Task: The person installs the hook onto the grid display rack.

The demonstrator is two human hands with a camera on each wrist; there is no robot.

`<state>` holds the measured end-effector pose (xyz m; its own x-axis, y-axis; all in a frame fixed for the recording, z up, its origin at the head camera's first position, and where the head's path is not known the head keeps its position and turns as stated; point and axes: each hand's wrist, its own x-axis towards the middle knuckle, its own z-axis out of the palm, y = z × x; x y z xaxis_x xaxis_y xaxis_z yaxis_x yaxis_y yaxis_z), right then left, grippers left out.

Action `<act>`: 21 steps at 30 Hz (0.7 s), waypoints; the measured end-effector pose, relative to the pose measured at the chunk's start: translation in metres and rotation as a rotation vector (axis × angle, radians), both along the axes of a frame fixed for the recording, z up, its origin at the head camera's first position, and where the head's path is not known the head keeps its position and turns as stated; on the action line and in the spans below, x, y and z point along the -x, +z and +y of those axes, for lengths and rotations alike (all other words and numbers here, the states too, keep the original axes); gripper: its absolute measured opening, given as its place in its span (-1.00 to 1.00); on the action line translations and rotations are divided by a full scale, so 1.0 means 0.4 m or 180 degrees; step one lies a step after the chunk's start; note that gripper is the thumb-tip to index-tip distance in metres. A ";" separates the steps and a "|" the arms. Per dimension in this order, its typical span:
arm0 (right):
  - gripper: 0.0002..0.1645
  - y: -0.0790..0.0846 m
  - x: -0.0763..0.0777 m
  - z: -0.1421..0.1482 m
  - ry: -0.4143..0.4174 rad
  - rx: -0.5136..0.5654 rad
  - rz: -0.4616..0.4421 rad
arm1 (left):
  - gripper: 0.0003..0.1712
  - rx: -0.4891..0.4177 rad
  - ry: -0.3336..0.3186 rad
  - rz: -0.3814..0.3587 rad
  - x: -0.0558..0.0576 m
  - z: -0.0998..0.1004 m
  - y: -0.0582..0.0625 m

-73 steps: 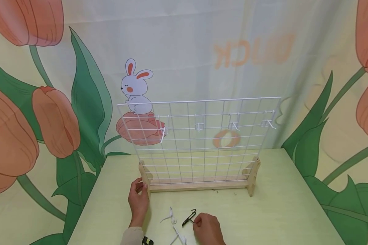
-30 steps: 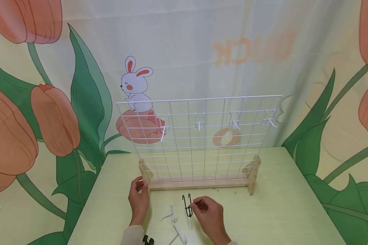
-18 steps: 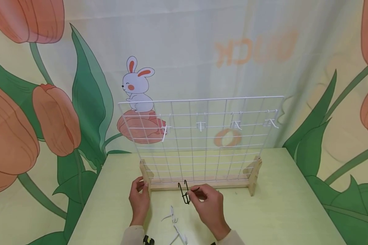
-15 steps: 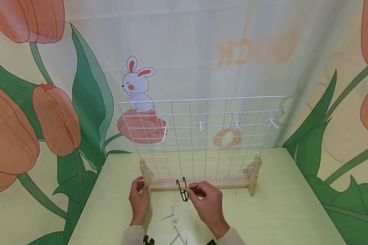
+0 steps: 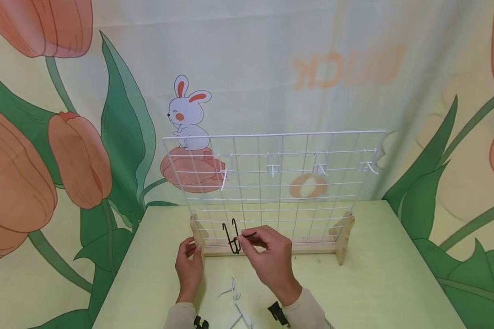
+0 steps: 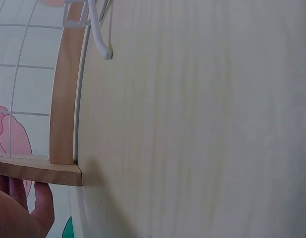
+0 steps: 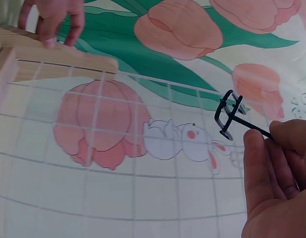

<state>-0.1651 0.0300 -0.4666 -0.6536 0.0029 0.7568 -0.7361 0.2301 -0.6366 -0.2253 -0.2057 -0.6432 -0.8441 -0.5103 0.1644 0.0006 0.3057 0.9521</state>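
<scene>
My right hand (image 5: 271,256) pinches the stem of a black wire display hook (image 5: 234,241) between thumb and fingers. The hook is off the table, in front of the lower left of a white wire grid panel (image 5: 273,135); its two curved prongs point up in the head view. In the right wrist view, the black hook (image 7: 232,117) shows its rectangular frame, apart from the grid. My left hand (image 5: 189,269) grips the left foot of the wooden stand (image 5: 196,228) holding the panel. Fingers press the wooden foot (image 6: 39,171) from its outer side in the left wrist view.
Several white hooks (image 5: 273,170) hang in a row along the panel's upper part. Two loose white hooks, one farther back (image 5: 233,288) and another nearer (image 5: 240,315), lie on the pale table (image 5: 378,283). Behind stands a printed curtain (image 5: 251,68) with tulips and a rabbit.
My right hand has picked the black hook up from the table, turned it prongs-up and brought it forward and left towards the grid. The left hand stays at the stand's foot.
</scene>
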 end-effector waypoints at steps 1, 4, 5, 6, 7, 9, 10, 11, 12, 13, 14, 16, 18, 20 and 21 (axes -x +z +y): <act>-0.88 0.012 0.001 -0.004 0.0009 -0.0012 0.0043 | -0.62 0.0002 0.0000 0.0001 0.000 -0.001 0.001; -0.87 0.045 0.005 -0.017 0.0051 -0.0036 0.0177 | -0.62 0.0014 -0.0003 -0.0005 0.001 -0.001 0.005; -0.86 0.056 0.007 -0.021 0.0052 -0.0055 0.0225 | -0.62 0.0006 -0.0008 -0.0009 0.001 -0.001 0.006; -0.85 0.066 0.008 -0.026 0.0049 -0.0070 0.0278 | -0.62 0.0005 -0.0012 -0.0015 0.002 -0.001 0.006; -0.84 0.077 0.009 -0.031 0.0046 -0.0086 0.0335 | -0.62 0.0008 -0.0011 -0.0019 0.003 -0.001 0.006; -0.82 0.100 0.012 -0.041 0.0040 -0.0115 0.0446 | -0.62 0.0007 -0.0012 -0.0020 0.005 -0.001 0.004; -0.82 0.112 0.013 -0.046 0.0036 -0.0135 0.0508 | -0.62 0.0005 -0.0014 -0.0015 0.006 -0.001 0.002; -0.81 0.124 0.015 -0.051 0.0038 -0.0150 0.0570 | -0.62 -0.0008 -0.0011 -0.0008 0.007 -0.002 0.000; -0.82 0.137 0.015 -0.057 0.0045 -0.0159 0.0629 | -0.62 -0.0002 0.0000 -0.0002 0.007 -0.002 -0.002; -0.82 0.150 0.015 -0.061 0.0056 -0.0173 0.0685 | -0.63 0.0001 0.0006 -0.0004 0.006 -0.002 -0.004; -0.82 0.164 0.016 -0.066 0.0067 -0.0180 0.0744 | -0.63 0.0001 0.0007 -0.0007 0.005 -0.002 -0.005; -0.82 0.191 0.017 -0.076 0.0072 -0.0191 0.0853 | -0.63 -0.0005 0.0012 -0.0011 0.004 -0.002 -0.007; -0.84 0.217 0.020 -0.086 0.0073 -0.0190 0.0953 | -0.63 0.0002 0.0017 -0.0003 0.004 -0.003 -0.009; -0.84 0.242 0.026 -0.098 0.0052 -0.0205 0.1044 | -0.63 0.0007 0.0017 0.0033 0.006 -0.003 -0.010; -0.85 0.254 0.029 -0.104 0.0040 -0.0221 0.1079 | -0.63 0.0011 0.0022 0.0059 0.007 -0.004 -0.010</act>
